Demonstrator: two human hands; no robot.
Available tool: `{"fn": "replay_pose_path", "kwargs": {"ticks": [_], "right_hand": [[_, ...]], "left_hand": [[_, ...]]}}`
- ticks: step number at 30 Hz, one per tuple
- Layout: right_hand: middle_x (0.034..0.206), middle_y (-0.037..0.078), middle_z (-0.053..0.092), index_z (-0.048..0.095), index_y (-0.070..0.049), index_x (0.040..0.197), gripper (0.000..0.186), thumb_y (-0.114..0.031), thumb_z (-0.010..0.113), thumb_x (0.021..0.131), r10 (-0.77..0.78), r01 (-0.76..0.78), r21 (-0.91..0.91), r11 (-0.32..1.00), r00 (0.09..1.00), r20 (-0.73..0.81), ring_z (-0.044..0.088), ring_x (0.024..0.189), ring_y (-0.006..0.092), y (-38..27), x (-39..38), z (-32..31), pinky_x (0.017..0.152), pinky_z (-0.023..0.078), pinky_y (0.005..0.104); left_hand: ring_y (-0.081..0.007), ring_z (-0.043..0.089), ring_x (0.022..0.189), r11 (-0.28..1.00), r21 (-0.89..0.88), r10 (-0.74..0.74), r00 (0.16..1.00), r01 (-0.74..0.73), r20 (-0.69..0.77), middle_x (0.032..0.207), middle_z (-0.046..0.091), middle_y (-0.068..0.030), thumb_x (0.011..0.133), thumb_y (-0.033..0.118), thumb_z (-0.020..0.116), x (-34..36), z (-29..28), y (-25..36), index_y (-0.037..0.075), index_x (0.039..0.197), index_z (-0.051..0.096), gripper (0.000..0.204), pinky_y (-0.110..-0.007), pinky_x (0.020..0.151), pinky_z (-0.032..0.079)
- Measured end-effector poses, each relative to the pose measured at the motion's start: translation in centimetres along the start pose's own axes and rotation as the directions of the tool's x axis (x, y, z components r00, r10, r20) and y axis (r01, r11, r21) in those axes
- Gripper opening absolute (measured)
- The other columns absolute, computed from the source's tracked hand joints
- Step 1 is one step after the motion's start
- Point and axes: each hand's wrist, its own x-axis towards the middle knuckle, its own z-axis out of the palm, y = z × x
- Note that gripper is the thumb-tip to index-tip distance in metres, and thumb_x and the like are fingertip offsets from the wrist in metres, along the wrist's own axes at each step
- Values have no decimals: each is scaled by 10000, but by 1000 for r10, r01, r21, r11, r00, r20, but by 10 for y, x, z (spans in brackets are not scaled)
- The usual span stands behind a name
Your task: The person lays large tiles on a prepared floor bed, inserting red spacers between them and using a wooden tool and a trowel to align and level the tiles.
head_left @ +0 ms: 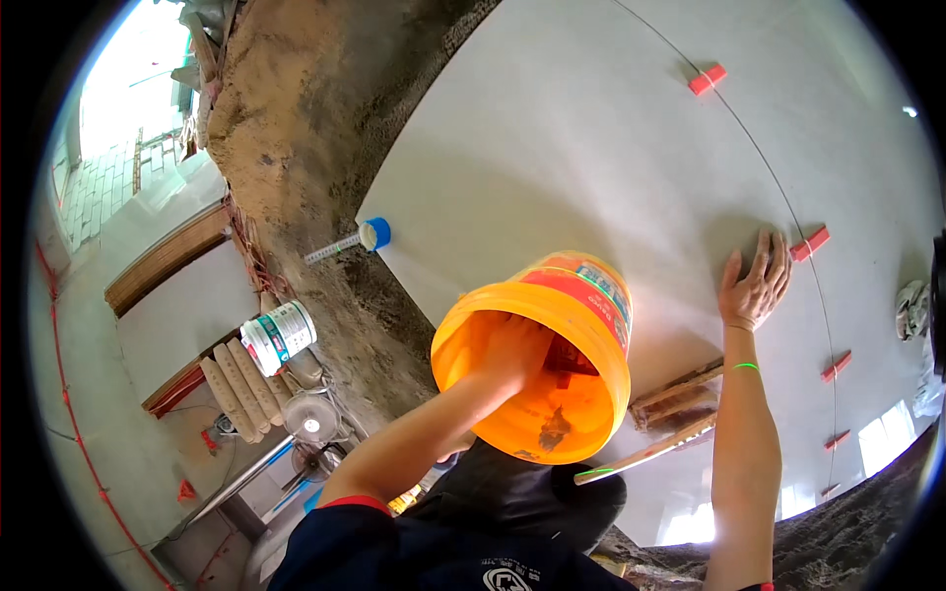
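Left hand is inside the orange plastic bucket, center of frame. Bucket is tipped, mouth facing the lower left, red label on its outer wall. Left fingertips are deep in it and partly hidden: can't tell if they're apart, together or clamped on anything. Red plastic wedges lie inside, just right of that hand. Dark brown smudge on the bucket's inner wall, near the bottom rim.

Right hand is palm down on the large pale tile, right of center. Fingers extended and close together, thumb spread off to the left; nothing gripped. Fingertips sit just beside a red leveling wedge on the tile seam. More red wedges along the same seam: one at upper right, three smaller-looking ones down toward lower right. Short green light line across the right forearm.

Wooden strips between bucket and right forearm. Left of the tile: brown mortar bed, upper left to center. Blue round-ended tool with a white graduated strip sits at the tile's left corner, strip pointing over the mortar. Farther left: white-and-green pail, beige rolls just below it, fan near the rolls.
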Motion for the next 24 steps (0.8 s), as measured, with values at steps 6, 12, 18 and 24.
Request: {"fn": "replay_pose_path", "kwargs": {"ticks": [6, 12, 18, 24], "right_hand": [[1442, 86, 477, 513, -111, 1406, 535, -368, 585, 942, 1, -1, -9, 1000, 1000, -3, 445, 1335, 306, 0, 3, -3, 1148, 329, 477], [1435, 91, 484, 519, -112, 1402, 531, -355, 594, 935, 11, -11, 8, 1000, 1000, -4, 446, 1333, 309, 0, 3, 1, 1145, 331, 475], [1436, 107, 487, 527, -100, 1393, 524, -339, 594, 932, 23, -23, 13, 1000, 1000, -4, 445, 1339, 320, -3, 9, -4, 1144, 337, 479], [1429, 166, 491, 517, -58, 1398, 544, -319, 577, 926, 29, -29, -13, 1000, 998, 51, 429, 1345, 380, 4, -4, 2, 1150, 322, 512]], "left_hand": [[-310, 674, 851, 999, -18, -47, 979, 51, 197, 1024, 694, -116, 843, 109, 714, -5, 17, -2, 40, 1025, 637, 210, -392, 790, 538], [-283, 673, 832, 949, -208, -121, 882, 237, 456, 1006, 689, -104, 841, 93, 723, -7, -20, -2, 43, 1034, 620, 224, -380, 771, 539], [-174, 649, 796, 263, -686, -129, 729, 679, 672, 943, 666, -57, 855, 36, 724, 15, -119, -33, 48, 1033, 591, 222, -315, 712, 525], [-145, 640, 788, -41, -817, 79, 817, 576, 572, 966, 688, -90, 900, 8, 684, 51, -181, -62, 34, 979, 633, 97, -260, 702, 498]]}}
